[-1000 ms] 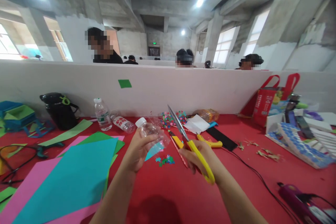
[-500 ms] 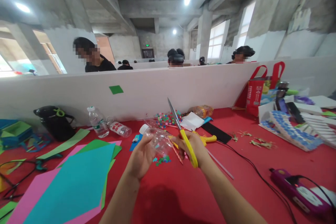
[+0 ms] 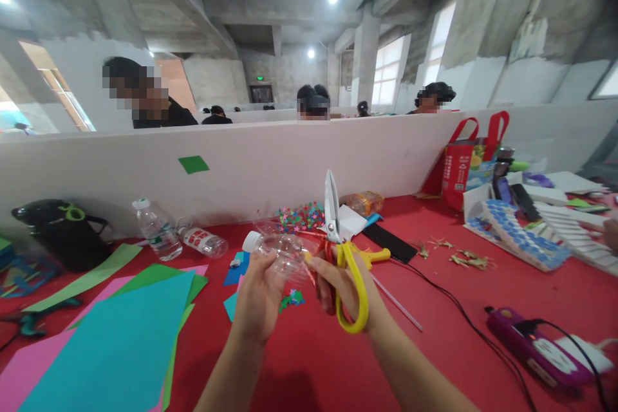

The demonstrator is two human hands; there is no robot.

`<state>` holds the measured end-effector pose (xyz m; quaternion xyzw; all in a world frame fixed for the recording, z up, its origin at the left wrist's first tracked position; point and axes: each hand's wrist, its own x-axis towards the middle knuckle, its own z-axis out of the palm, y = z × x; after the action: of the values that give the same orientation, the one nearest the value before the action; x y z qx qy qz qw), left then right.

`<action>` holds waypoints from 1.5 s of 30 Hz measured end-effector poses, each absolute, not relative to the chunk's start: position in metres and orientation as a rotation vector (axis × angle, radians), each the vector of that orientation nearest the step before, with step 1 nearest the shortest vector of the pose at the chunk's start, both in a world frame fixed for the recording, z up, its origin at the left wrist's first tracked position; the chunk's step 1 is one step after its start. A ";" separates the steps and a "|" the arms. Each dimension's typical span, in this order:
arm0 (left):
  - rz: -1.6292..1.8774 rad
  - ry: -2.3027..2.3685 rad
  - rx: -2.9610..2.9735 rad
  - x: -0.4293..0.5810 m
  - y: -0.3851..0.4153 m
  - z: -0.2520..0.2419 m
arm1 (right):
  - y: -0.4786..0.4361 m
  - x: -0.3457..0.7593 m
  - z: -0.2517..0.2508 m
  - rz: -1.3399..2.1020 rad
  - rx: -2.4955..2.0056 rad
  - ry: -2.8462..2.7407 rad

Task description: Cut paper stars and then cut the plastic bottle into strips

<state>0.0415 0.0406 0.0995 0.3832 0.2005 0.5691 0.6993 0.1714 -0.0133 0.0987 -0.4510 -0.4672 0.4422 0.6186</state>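
My left hand is closed round a clear plastic bottle piece with a white cap pointing left. My right hand holds scissors with a yellow handle loop, blades pointing up and lying together. Its thumb and fingertips reach the right end of the bottle piece; whether they grip it I cannot tell. Below the bottle lie small green and blue paper stars. Beyond it spreads a pile of mixed coloured stars. A yellow tool is partly hidden behind my right hand.
Coloured paper sheets cover the left of the red table. Two plastic bottles and a black flask stand or lie behind. A black slab, a purple power strip and cables occupy the right. A white partition crosses the back.
The scissors have turned from leaning left to nearly upright, and their yellow loop faces me more. Both hands stay at the bottle piece. The view has shifted slightly rightward.
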 end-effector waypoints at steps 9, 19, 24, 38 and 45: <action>1.383 0.510 0.922 0.030 0.045 0.091 | -0.007 0.160 0.079 1.169 -0.915 -1.004; 1.413 0.607 0.920 0.031 0.043 0.096 | -0.007 0.153 0.087 1.201 -0.883 -0.877; 1.419 0.569 0.907 0.033 0.041 0.094 | -0.009 0.143 0.083 1.229 -0.874 -0.887; 1.438 0.624 0.951 0.030 0.047 0.094 | -0.011 0.129 0.063 1.193 -0.884 -0.941; 1.439 0.648 0.911 0.035 0.044 0.094 | -0.011 0.133 0.062 1.147 -0.963 -1.039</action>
<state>0.0346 0.0441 0.0944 0.3953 0.2811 0.6238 0.6129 0.1326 -0.0109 0.0618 -0.4174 -0.4504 0.4975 0.6126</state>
